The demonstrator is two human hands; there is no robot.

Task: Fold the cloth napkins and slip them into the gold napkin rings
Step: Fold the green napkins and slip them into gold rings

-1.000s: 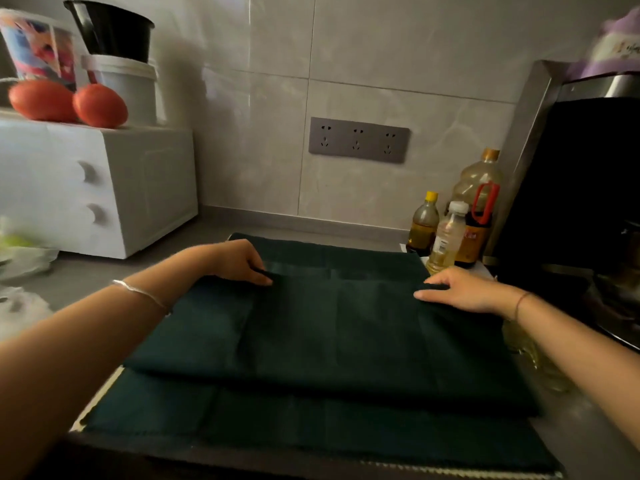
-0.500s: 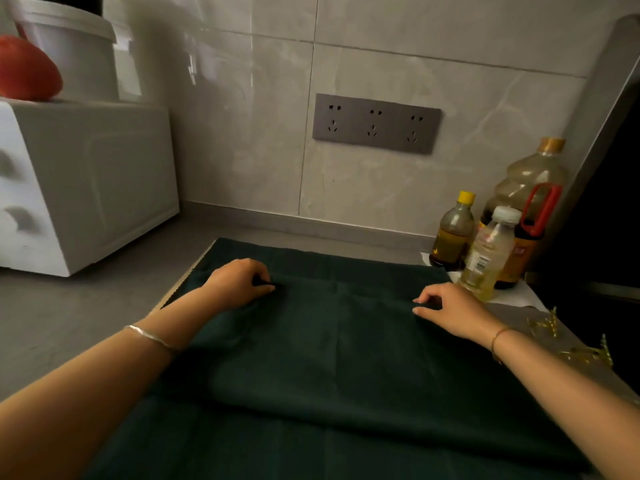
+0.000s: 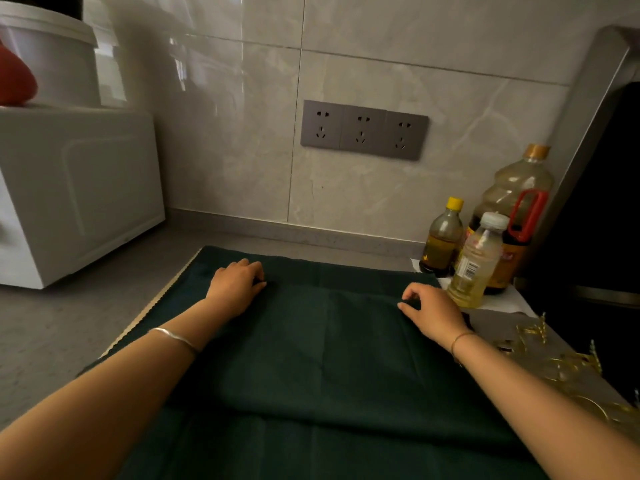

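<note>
A dark green cloth napkin (image 3: 329, 348) lies folded over on the grey counter, on top of more green cloth spread beneath it. My left hand (image 3: 237, 284) pinches the napkin's far edge at its left corner. My right hand (image 3: 431, 311) pinches the same far edge at its right corner. Several gold napkin rings (image 3: 568, 368) lie on the counter to the right of my right forearm.
Three oil bottles (image 3: 478, 261) stand at the back right, close to my right hand. A dark appliance (image 3: 602, 209) fills the right side. A white drawer box (image 3: 72, 192) with a white bucket (image 3: 52, 60) on top stands at the left. A grey socket strip (image 3: 363, 129) is on the tiled wall.
The view moved closer and to the right, bringing the gold rings into sight. Both hands stay at the napkin's far edge, the right fingers now curled into a pinch.
</note>
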